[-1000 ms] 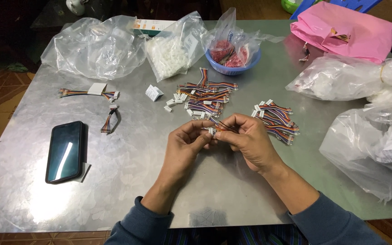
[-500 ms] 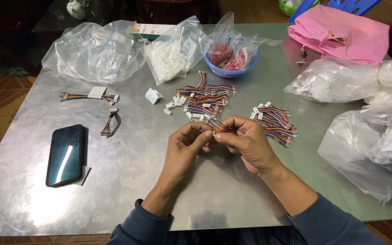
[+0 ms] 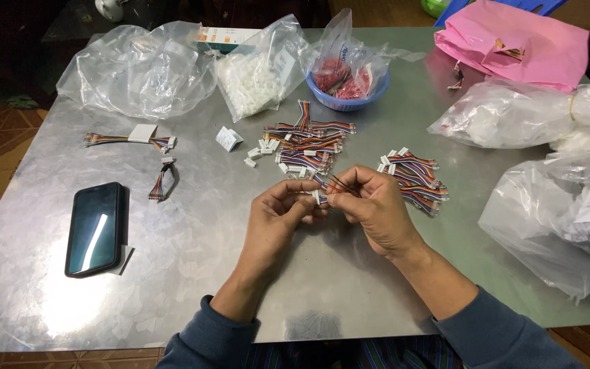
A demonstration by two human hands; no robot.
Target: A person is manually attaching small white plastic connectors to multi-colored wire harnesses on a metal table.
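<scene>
Over the middle of the metal table (image 3: 192,260), my left hand (image 3: 278,219) and my right hand (image 3: 373,208) meet fingertip to fingertip. Between them they pinch a small white connector with short multicoloured wires (image 3: 319,188). The left fingers grip the white plug end; the right thumb and forefinger hold thin dark wires near it. Just beyond the hands lies a pile of similar coloured wire harnesses (image 3: 305,143). A second pile (image 3: 414,174) lies to the right of my right hand.
A black phone (image 3: 95,227) lies at the left. Two wire harnesses (image 3: 131,139) lie beyond it. Clear plastic bags (image 3: 138,68), a bag of white parts (image 3: 254,75), a blue bowl (image 3: 347,87), a pink bag (image 3: 513,41) and more bags (image 3: 554,205) ring the far and right edges.
The hands have stayed together at the table's middle, with the fingers shifting slightly on the connector. The rest of the table looks the same.
</scene>
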